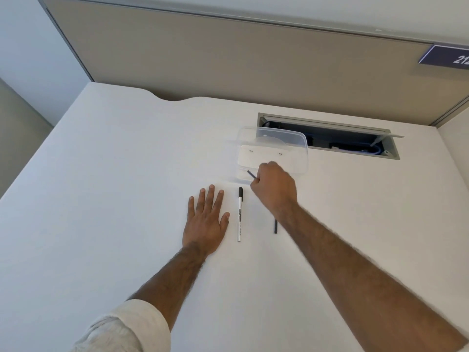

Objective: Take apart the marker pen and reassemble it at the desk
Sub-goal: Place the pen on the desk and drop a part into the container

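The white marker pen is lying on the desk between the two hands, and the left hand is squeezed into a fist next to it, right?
Not quite. The head view shows the left hand lying flat and open on the desk, fingers spread. The right hand is the closed one, holding a thin dark stick. The white marker pen does lie on the desk between the two hands.

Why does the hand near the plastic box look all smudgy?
Head view: the right hand is motion-blurred, closed on a thin dark rod by the clear plastic container; the flat left hand and marker pen look sharp; soft even light, faint shadows.
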Tool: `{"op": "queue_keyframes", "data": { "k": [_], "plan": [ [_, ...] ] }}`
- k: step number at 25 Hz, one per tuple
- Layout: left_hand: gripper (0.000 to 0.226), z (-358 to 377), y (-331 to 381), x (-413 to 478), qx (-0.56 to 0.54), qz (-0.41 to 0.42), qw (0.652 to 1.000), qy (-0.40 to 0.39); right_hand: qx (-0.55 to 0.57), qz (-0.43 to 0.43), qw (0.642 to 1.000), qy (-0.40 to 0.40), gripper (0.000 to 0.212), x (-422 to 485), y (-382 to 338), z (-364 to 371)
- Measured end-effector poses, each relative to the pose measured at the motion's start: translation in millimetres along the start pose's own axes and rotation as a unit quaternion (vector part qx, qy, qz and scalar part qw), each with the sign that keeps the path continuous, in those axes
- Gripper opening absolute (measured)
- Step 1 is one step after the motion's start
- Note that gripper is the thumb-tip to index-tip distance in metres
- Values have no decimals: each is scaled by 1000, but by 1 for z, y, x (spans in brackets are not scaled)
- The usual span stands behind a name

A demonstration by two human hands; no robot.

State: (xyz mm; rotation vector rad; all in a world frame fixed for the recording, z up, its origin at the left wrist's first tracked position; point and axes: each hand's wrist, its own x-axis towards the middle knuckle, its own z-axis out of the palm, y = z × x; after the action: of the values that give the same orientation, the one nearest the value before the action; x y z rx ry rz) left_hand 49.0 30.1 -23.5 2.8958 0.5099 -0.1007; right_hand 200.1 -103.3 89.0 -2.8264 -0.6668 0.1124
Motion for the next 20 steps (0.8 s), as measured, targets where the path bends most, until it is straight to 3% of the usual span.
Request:
{"op": "queue_keyframes", "data": {
  "k": [3,9,14,17,20],
  "plan": [
    [66,0,1,-1,-9,1,1000,5,-48,-41,998,14,12,51,10,-21],
    [66,-2,1,0,-10,2,1000,10,-146,-123,981,-46,20,107,24,-15],
    [66,-3,1,0,-4,-1,1000,5,-163,-127,977,-57,23,121,31,-6],
    [66,-2,0,0,-1,-1,1000,5,-121,-96,987,-47,22,121,36,-7],
    [66,0,0,0,2,-2,1000,7,1,-48,999,20,18,108,31,-12]
  ]
}}
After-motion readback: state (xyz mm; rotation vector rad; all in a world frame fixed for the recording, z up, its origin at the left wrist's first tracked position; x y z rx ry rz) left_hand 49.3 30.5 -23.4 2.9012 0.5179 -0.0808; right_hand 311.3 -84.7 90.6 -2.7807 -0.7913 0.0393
